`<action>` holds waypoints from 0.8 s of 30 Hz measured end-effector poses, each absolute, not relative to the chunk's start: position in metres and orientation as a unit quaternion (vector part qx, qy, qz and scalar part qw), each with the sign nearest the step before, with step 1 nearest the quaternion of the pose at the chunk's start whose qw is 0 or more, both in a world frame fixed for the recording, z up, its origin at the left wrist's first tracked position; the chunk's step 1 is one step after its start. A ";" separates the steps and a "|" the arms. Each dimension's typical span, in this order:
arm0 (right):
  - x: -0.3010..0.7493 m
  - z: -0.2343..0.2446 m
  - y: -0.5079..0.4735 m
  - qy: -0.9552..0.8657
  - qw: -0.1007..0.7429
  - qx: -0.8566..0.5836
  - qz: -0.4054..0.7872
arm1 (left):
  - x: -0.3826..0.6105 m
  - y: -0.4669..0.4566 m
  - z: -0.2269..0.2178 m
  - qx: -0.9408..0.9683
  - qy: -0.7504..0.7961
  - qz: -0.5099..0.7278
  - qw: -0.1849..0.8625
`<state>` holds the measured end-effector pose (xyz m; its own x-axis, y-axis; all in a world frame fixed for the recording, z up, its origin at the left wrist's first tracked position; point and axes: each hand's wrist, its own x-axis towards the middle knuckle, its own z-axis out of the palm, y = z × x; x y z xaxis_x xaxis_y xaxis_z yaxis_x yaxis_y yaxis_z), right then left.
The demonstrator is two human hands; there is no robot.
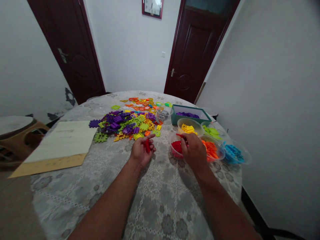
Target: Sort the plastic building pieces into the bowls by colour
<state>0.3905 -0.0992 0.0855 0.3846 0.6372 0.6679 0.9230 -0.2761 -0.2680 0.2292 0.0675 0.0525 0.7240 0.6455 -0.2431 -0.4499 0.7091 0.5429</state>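
Observation:
My left hand is turned palm up over the table, its fingers partly curled around a red plastic piece. Over the rim of a clear round bowl of red pieces, my right hand pinches another small red piece between thumb and fingertips. Beside that hand stand a bowl of orange pieces and a bowl of yellow pieces. A mixed pile of purple, green, yellow and orange toy building pieces lies beyond my left hand.
A bowl of blue pieces and one of light green pieces stand at the right. Behind them is a green-rimmed box holding purple pieces. Paper sheets lie on the left of the round table. A stool stands left.

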 end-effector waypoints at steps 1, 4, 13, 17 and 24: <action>0.398 0.082 -0.099 -0.500 0.307 -0.779 -0.220 | 0.230 0.068 0.052 0.237 0.214 0.308 0.896; 0.409 0.077 -0.098 -0.483 0.300 -0.797 -0.206 | 0.233 0.068 0.051 0.276 0.221 0.331 0.875; 0.379 0.093 -0.102 -0.553 0.404 -0.712 -0.155 | 0.231 0.058 0.057 0.382 0.186 0.314 0.849; 0.357 0.091 -0.101 -0.592 0.415 -0.685 -0.092 | 0.231 0.054 0.057 0.415 0.167 0.298 0.844; 0.351 0.092 -0.101 -0.543 0.472 -0.693 -0.049 | 0.230 0.053 0.056 0.459 0.154 0.280 0.829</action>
<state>0.3511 -0.1010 0.0916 0.4053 0.7062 0.5805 0.7983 0.0361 -0.6012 0.2298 0.0530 0.0563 0.7966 0.6045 0.0021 -0.3227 0.4223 0.8471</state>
